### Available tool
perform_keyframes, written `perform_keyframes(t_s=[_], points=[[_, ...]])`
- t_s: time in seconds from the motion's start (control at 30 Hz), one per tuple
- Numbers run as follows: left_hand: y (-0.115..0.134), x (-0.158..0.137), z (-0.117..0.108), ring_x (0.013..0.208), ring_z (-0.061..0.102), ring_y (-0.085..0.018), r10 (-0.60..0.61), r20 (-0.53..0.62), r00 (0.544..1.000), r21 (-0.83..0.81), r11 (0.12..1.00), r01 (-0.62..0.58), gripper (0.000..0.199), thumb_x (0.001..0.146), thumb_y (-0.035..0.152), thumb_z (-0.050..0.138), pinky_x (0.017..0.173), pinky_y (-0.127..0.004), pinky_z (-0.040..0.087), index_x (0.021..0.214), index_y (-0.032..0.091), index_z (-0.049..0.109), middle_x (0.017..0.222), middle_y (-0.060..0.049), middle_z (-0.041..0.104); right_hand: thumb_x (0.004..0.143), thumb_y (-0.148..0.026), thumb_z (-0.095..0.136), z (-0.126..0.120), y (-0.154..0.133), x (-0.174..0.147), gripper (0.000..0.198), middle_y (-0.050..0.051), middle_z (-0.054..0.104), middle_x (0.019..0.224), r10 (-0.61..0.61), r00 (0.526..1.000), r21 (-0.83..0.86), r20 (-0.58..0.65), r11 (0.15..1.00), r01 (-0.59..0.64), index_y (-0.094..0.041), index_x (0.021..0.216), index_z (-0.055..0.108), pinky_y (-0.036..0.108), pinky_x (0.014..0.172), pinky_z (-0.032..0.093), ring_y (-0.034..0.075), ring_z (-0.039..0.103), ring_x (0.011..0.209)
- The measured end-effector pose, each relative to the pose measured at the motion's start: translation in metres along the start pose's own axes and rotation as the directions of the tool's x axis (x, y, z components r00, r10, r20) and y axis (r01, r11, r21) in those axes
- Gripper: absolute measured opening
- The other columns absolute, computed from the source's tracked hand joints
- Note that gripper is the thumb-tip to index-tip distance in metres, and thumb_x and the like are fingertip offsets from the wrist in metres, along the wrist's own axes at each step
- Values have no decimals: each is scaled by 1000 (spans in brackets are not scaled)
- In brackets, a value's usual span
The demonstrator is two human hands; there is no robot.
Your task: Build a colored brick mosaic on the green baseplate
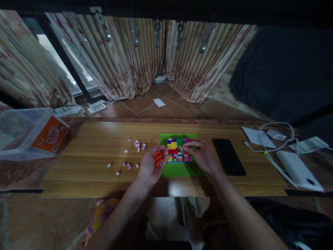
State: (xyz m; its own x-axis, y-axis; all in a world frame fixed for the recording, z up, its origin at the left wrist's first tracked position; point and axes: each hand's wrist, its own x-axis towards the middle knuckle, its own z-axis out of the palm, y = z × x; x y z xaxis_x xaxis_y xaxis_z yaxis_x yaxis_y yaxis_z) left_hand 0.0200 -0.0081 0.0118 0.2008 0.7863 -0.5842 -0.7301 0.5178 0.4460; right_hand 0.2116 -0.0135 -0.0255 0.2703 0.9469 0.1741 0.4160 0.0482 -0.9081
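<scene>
Cupped palm up, my left hand [149, 166] holds a small heap of orange building bricks [158, 158] at the left edge of the green baseplate [177, 170]. On that plate lies a block of many small coloured bricks [172, 146], with yellow, red, purple, green and pink parts. My right hand [201, 152] reaches over the block's right side, its thumb and forefinger pinched together. A small orange brick [183, 146] seems to show at those fingertips, touching or just above the block. The fingers partly cover the block's right edge.
Loose pink bricks [129, 166] and white bricks [118, 173] lie scattered on the wooden table [91, 156] to the left. Right of the plate lies a black phone [229, 156]. Farther right are a white power bank [299, 170] and a cable [275, 166]. A clear plastic bin [23, 139] stands far left.
</scene>
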Motion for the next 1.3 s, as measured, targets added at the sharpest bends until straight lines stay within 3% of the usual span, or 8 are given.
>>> perform_keyframes(t_s=[0.3,0.5,0.67,0.9,1.0,1.13,1.2,1.3], points=[[0,0,0,60,62,-10,7,-14,1000,28,1000,-6,20,86,9,49,57,-18,53,72,8,64,67,-8,65,61,-32,79,9,7,1,14,4,68,99,121,992,212,27,969,-124,-25,72,76,40,92,44,23,60,100],[-2,1,0,61,62,-10,-7,-27,1000,30,1000,8,19,85,9,50,57,-17,53,72,7,64,67,-8,65,55,-33,82,14,7,0,18,3,68,94,230,972,352,44,908,-230,-24,68,74,34,75,50,20,61,86],[-2,1,0,60,62,-10,-17,-17,1000,40,999,18,21,86,9,49,56,-17,53,73,6,65,68,-8,65,50,-32,83,15,3,0,20,1,67,83,293,954,401,65,867,-294,-22,64,72,30,65,49,15,59,69],[0,-5,2,62,65,-11,3,4,1000,33,999,-3,24,88,11,47,59,-19,54,73,8,65,68,-9,67,53,-35,82,16,7,1,21,0,67,79,261,963,373,61,889,-265,-22,66,72,32,66,49,16,59,68],[0,-8,3,71,68,-15,-1,46,999,10,1000,0,25,89,15,46,66,-23,57,77,6,66,77,-13,70,58,-38,80,13,2,0,20,3,68,89,172,985,291,2,942,-165,-23,69,72,38,79,50,21,62,85],[1,-12,4,89,69,-20,-28,160,987,-21,999,32,27,91,21,46,79,-30,57,88,6,68,95,-16,72,73,-33,71,8,-25,-9,9,4,67,98,-115,982,27,-147,992,120,-24,74,72,44,95,43,24,58,103],[1,-12,5,90,69,-20,-49,194,980,-24,998,54,29,92,23,45,80,-30,57,92,6,68,97,-15,71,81,-27,64,9,-42,-17,9,4,66,94,-229,972,12,-47,973,230,-25,82,72,39,88,46,20,61,94],[-1,-12,6,78,68,-16,-59,201,978,-38,997,68,31,93,22,43,73,-28,56,92,5,69,90,-13,71,86,-21,59,14,-59,-25,17,4,66,96,-363,921,-78,140,924,375,-27,93,73,38,87,46,21,59,96]])
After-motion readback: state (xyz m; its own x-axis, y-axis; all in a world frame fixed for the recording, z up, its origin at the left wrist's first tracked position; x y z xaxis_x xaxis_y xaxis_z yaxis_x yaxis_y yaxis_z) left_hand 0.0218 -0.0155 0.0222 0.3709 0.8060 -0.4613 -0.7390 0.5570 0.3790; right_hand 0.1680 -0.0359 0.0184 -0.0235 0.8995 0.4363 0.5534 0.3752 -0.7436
